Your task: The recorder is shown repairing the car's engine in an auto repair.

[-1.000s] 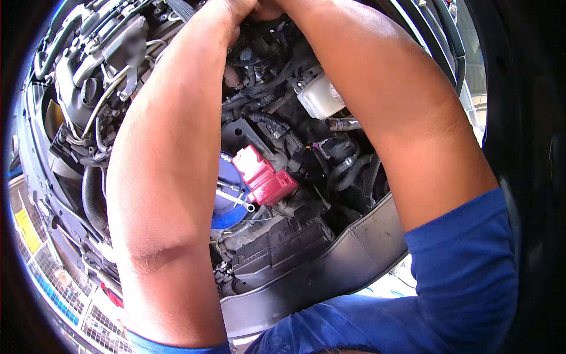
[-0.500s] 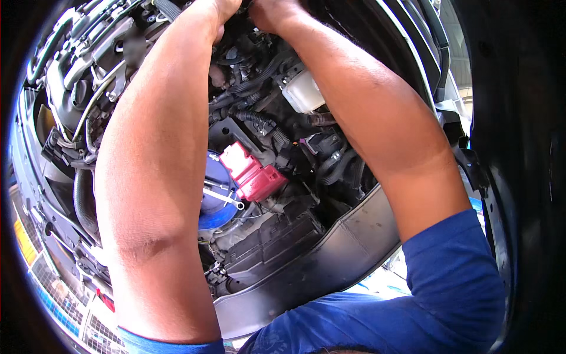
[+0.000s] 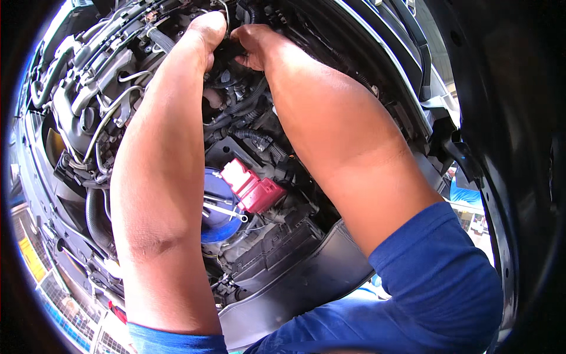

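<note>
Both my arms reach deep into a car's engine bay, toward its far side. My left hand (image 3: 207, 30) is down beside a thin metal pipe (image 3: 226, 10) and dark hoses; its fingers are hidden from sight. Close to its right, my right hand (image 3: 252, 46) has its fingers curled inward toward the same dark gap. Whatever lies between its fingers is hidden. Nearer to me, a blue round tray (image 3: 218, 233) sits on the engine parts, partly behind my left forearm. A wrench (image 3: 227, 212) lies across it, beside a red plastic cover (image 3: 256, 190).
The engine (image 3: 88, 112) with its metal pipes fills the left. A black ribbed hose (image 3: 160, 39) runs by my left wrist. The fender edge (image 3: 306, 280) curves along the near side, with a black box (image 3: 277, 245) inside it. Body panels rise at right.
The view has shifted, so both hands show more fully, lower in the picture. My right arm has swung left and now covers the white reservoir. The tray and wrench lie as before.
</note>
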Tool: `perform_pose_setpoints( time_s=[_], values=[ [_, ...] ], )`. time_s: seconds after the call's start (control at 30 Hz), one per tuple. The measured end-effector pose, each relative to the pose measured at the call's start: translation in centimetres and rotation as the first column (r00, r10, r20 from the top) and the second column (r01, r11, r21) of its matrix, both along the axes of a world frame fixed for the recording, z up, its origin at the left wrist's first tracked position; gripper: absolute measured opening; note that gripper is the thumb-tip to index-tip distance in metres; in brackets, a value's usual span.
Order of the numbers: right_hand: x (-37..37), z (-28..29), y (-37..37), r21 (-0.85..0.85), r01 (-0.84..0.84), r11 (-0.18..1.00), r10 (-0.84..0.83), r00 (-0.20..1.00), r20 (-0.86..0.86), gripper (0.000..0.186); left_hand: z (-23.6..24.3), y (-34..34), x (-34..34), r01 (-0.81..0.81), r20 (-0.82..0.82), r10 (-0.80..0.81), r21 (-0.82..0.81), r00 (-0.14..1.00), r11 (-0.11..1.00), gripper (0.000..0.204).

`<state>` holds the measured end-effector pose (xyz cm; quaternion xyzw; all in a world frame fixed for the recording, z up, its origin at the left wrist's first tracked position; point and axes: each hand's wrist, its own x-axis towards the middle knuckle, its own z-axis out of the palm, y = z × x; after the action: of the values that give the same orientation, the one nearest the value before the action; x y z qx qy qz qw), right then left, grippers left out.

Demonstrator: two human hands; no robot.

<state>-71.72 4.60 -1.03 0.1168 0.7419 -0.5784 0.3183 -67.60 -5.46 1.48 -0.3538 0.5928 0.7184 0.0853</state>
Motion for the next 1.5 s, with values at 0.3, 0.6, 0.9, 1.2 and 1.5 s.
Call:
perform_pose_setpoints(
  time_s=[0.3, 0.6, 0.9, 1.2, 1.5],
  values=[
    [0.9, 1.1, -0.5, 0.589, 0.364, 0.721, 0.395, 0.483, -0.782, 0.048, -1.1, -1.9, -0.7, -0.060, -0.177, 0.058, -0.004, 0.983, 0.998, 0.072],
    [-6.4, 0.6, -3.3, 0.855, -0.372, -0.362, 0.912, 0.048, 0.407, 0.033, -1.7, 0.1, 0.4, -0.063, -0.186, 0.051, -0.059, 0.981, 0.996, 0.074],
    [-9.2, -3.1, -6.0, 0.860, -0.443, -0.255, 0.947, 0.066, 0.315, 0.034, -3.7, -0.4, 2.9, -0.055, -0.187, 0.060, 0.029, 0.981, 0.998, 0.068],
    [-10.2, -4.2, -6.1, 0.872, -0.473, -0.126, 0.958, 0.170, 0.231, 0.035, -1.8, 1.3, 3.0, 0.018, -0.250, 0.015, 0.129, 0.968, 0.991, 0.065],
    [-8.8, -2.2, -1.8, 0.925, -0.375, 0.058, 0.998, 0.021, -0.054, 0.036, 2.2, 1.7, 1.7, 0.088, -0.379, 0.002, 0.221, 0.925, 0.971, 0.064]
  ],
)
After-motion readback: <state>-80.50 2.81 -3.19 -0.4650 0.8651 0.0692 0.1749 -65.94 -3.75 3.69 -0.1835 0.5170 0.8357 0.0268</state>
